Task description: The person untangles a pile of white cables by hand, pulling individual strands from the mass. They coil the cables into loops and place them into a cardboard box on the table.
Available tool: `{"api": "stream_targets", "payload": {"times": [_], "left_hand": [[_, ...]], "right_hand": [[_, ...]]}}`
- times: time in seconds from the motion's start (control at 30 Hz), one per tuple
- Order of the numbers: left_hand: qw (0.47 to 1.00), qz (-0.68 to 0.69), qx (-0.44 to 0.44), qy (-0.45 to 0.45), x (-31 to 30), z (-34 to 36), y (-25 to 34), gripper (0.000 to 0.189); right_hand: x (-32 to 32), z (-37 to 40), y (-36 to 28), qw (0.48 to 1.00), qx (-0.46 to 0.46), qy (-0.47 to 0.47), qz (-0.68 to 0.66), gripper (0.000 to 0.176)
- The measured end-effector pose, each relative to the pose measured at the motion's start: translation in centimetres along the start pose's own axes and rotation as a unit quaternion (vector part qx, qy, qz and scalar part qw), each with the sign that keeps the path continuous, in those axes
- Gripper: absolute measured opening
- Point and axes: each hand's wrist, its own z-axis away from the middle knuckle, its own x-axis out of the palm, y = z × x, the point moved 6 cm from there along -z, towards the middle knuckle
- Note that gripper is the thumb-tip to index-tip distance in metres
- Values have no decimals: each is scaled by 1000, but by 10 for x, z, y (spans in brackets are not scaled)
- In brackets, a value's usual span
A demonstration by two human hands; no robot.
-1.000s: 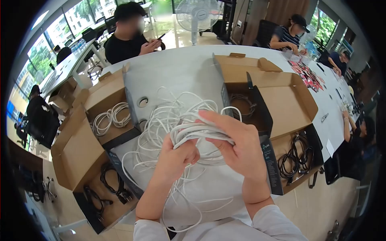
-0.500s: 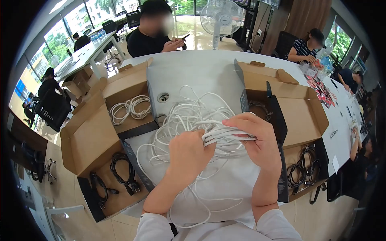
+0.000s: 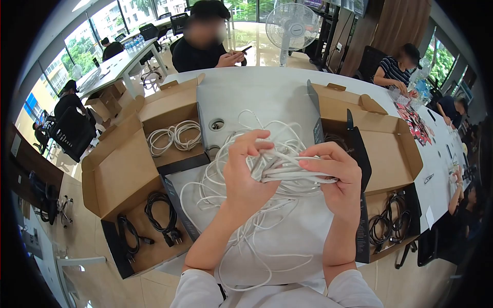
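A bundle of white cable (image 3: 292, 172) is held between my two hands above the table. My right hand (image 3: 336, 177) pinches its right end, thumb below and fingers on top. My left hand (image 3: 251, 172) is at the bundle's left end, its fingers raised and curled, with the cable resting against the thumb side. Beneath and behind lies a loose tangle of white cable (image 3: 221, 179), with strands trailing towards my body. The underside of the bundle is partly hidden by my hands.
Open cardboard boxes flank the tangle: one with white cables (image 3: 177, 137), one with black cables (image 3: 163, 218) at left; another with black cables (image 3: 390, 220) at right, and a darker one (image 3: 334, 95) behind. Across the white table (image 3: 257, 84) a person (image 3: 200, 46) holds a phone.
My left hand has loosened from its closed grip, its fingers lifting up off the cable bundle. My right hand still holds the other end. The whole view has shifted slightly.
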Motion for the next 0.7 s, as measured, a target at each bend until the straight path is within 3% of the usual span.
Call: {"api": "stream_targets", "payload": {"times": [0.2, 0.3, 0.4, 0.5, 0.63, 0.7], "left_hand": [[959, -258, -7, -120, -3, -7, 5, 70], [967, -195, -70, -150, -2, -12, 7, 85], [943, -166, -156, -241, 3, -6, 0, 86], [911, -189, -172, -324, 10, 1, -2, 70], [956, -151, -123, -218, 5, -9, 7, 18], [970, -91, -154, -166, -6, -13, 11, 15]], "right_hand": [[0, -2, 0, 997, -28, 46, 52, 47], [-13, -1, 4, 992, 3, 116, 52, 48], [-33, 7, 24, 979, 78, 188, -30, 40], [-48, 10, 42, 947, 120, 262, -143, 26], [-74, 13, 54, 908, 114, 327, -236, 28], [-90, 16, 60, 886, 106, 365, -266, 29]]}}
